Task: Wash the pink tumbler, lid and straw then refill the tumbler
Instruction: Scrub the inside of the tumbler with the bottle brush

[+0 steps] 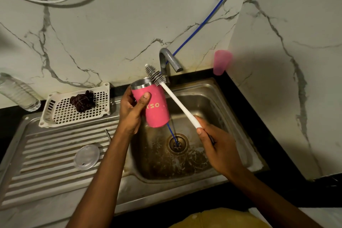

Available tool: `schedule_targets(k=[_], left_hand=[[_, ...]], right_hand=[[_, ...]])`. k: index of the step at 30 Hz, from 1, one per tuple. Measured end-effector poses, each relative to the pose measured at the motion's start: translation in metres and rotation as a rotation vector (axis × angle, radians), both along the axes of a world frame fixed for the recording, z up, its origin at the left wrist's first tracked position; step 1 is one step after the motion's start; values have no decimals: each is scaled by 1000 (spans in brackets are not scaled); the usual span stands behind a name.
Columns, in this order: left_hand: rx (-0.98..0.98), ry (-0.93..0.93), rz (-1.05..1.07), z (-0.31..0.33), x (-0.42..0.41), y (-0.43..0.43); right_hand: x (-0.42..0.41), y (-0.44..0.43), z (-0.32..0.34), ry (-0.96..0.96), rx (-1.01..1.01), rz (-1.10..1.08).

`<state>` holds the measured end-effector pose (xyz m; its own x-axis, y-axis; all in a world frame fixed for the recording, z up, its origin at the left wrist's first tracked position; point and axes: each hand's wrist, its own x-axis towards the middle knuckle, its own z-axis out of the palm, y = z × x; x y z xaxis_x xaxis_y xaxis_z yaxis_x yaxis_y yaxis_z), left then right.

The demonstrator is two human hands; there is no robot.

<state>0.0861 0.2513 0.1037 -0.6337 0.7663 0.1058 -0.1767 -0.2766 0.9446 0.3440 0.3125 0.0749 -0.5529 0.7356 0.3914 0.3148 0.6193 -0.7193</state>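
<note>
So we're somewhere in the scrubbing stage with the pink tumbler [154, 105], nowhere near the refill yet. Our left hand [130, 112] has its fingers wrapped round the tumbler, thumb across the front. It's holding the tumbler tilted in the air over the left edge of the sink [231, 114] basin, open mouth pointing up toward the tap [169, 58]. Our right hand [215, 144] grips the lower end of the white bottle brush [178, 102]. The bristle head sits just outside the rim, not down in the cup, so we reckon the inside scrub is the step in hand. No water visibly coming out of the tap. The clear lid [86, 157] is off and lies flat on the ribbed drainboard [37, 172], left of the basin, about mid-board; can't tell whether it's been washed. A thin metal thing [108, 134] by the drainboard's basin-side edge might be the straw, but it's honestly too small to say. Left to do, by our guess: finish the tumbler, rinse it, sort the lid and straw, then refill.
</note>
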Motion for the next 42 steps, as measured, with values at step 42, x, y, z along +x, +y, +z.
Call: schedule_targets(k=[42], left_hand=[[101, -131, 41, 2, -3, -5]], right_hand=[[3, 25, 0, 41, -126, -118]])
